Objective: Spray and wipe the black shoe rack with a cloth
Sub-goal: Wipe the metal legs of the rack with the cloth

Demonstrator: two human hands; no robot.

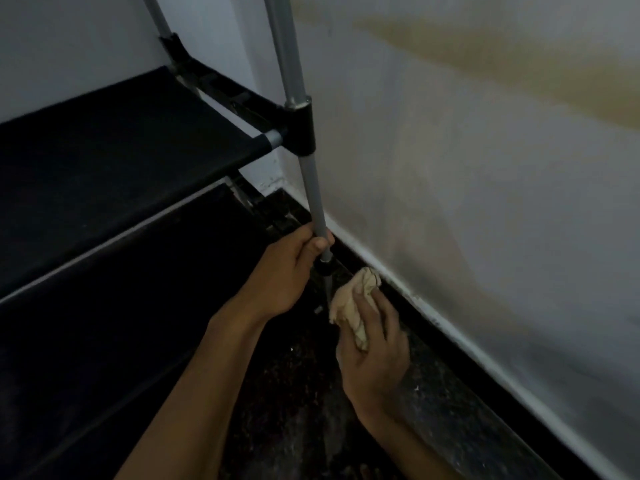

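Note:
The black shoe rack (114,140) fills the left of the view, with two black fabric shelves, one above the other. Its grey metal front post (311,188) runs down to the floor beside the wall. My left hand (291,268) grips this post low down, just above its bottom black joint. My right hand (372,351) holds a crumpled beige cloth (353,303) against the foot of the post near the floor. No spray bottle is in view.
A white wall (485,168) with yellowish stains stands close on the right, meeting a dark skirting strip (450,327) and a dark speckled floor (294,393). The rack sits in the corner, with a narrow gap between post and wall.

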